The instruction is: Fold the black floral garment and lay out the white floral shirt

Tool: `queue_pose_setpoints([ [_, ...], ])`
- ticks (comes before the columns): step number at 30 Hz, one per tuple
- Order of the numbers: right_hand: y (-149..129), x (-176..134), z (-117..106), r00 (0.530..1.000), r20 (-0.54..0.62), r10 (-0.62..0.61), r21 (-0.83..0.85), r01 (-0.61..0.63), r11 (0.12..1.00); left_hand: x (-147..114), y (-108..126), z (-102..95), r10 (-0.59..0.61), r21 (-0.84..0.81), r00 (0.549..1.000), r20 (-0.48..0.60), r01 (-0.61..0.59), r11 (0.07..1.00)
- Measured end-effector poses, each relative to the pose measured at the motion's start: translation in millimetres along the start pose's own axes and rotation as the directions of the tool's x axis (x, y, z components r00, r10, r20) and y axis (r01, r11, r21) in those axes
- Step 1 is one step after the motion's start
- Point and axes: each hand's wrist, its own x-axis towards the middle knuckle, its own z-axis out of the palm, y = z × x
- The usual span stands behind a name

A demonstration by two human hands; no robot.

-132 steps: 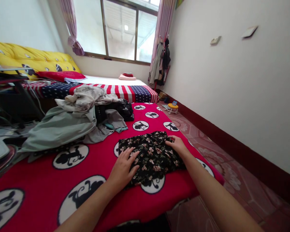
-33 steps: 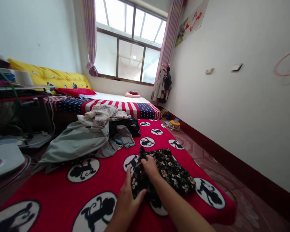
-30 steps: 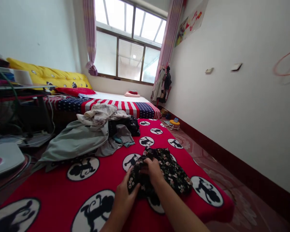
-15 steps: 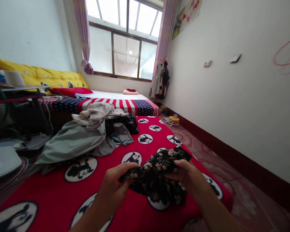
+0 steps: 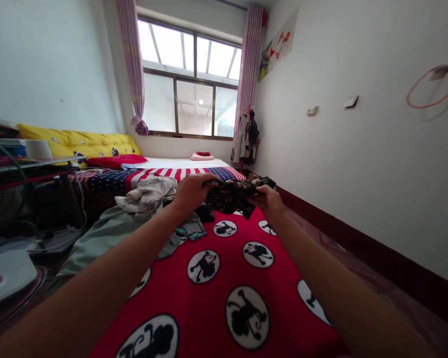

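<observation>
A black floral garment (image 5: 233,195), bunched and hanging in folds, is stretched between my two hands above the far part of the red blanket (image 5: 224,268). Its exact kind cannot be made out. My left hand (image 5: 194,191) is closed on the garment's left end. On the other side, my right hand (image 5: 268,200) pinches it near the right end, and a corner of cloth sticks out past the fingers. Beside my left forearm lies a pile of clothes with a whitish patterned piece (image 5: 149,191) on top and a grey-green piece (image 5: 108,233) below.
Behind the hands stands a bed with a stars-and-stripes cover (image 5: 108,181), a red pillow (image 5: 117,160) and a yellow cushioned headboard (image 5: 74,144). A cluttered desk (image 5: 41,164) and a white seat (image 5: 7,278) are at left. Clothes (image 5: 242,136) hang by the window.
Both hands have carried the floral garment forward, away from me, from the near part of the blanket to its far part. The camera view has tilted upward.
</observation>
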Motion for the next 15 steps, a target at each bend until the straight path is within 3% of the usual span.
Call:
queue_pose_setpoints([
  [3,44,-26,-34,0.996,-0.043,0.077,0.032,-0.075,0.997,-46,1,21.5,0.004,0.016,0.995,0.099,-0.006,1.0],
  [8,131,-110,-113,0.919,-0.145,0.367,0.032,-0.366,0.93,-169,4,67.1,0.059,-0.04,0.934,0.353,-0.048,0.998],
  [11,143,-144,-136,0.915,-0.119,0.387,0.051,-0.383,0.922,-224,9,78.6,0.061,-0.087,0.912,0.406,-0.028,0.996],
  [15,135,-152,-133,0.914,-0.201,0.351,0.04,-0.35,0.936,-252,15,70.8,-0.028,-0.151,0.918,0.397,0.095,0.984],
])
